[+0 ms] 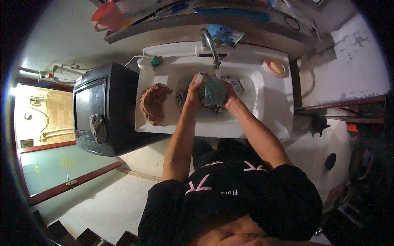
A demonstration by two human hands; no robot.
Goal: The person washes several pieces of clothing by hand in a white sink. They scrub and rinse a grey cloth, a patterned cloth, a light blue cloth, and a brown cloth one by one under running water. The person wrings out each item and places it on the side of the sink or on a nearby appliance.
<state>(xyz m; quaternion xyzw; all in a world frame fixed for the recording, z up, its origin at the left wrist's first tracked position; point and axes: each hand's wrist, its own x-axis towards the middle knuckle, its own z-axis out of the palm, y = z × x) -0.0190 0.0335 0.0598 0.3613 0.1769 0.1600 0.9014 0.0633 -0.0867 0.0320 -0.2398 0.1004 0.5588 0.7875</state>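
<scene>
My left hand and my right hand hold a wet, bunched light-green cloth between them, one at each side. The cloth is just below the spout of a chrome faucet, from which water runs. Under my hands, dark patterned fabric lies in the basin of a white sink; my hands and the cloth hide part of it. A brown wet cloth lies bunched on the sink's left ledge. A soap bar rests in a dish at the back right corner.
Left of the sink stands a black top-loading washing machine with a grey rag on it. A shelf runs behind the faucet, with a red mug at its left. A blue packet stands behind the faucet.
</scene>
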